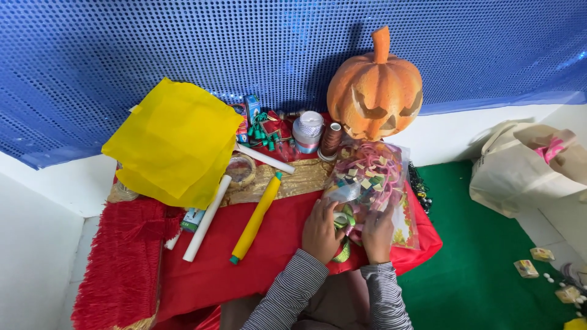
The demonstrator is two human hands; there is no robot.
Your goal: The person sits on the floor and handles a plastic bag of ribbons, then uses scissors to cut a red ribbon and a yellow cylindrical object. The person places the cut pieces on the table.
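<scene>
A clear plastic bag (369,183) packed with coloured ribbon bits lies right at the fingers (330,211), its mouth under them. Far up and left of the fingers, a small blue-and-red carton (247,113) stands beside yellow paper. Well right of the fingers, a beige cloth bag (520,171) slumps on green flooring

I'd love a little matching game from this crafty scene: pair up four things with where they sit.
Things:
1. carved orange pumpkin
2. crumpled yellow tissue paper
3. clear plastic bag of colourful ribbons
4. beige cloth tote bag

Places:
A. on the green mat, far right
B. under both hands
C. against the blue sequin backdrop
D. left side of the red cloth

Pairs: 1-C, 2-D, 3-B, 4-A
</scene>
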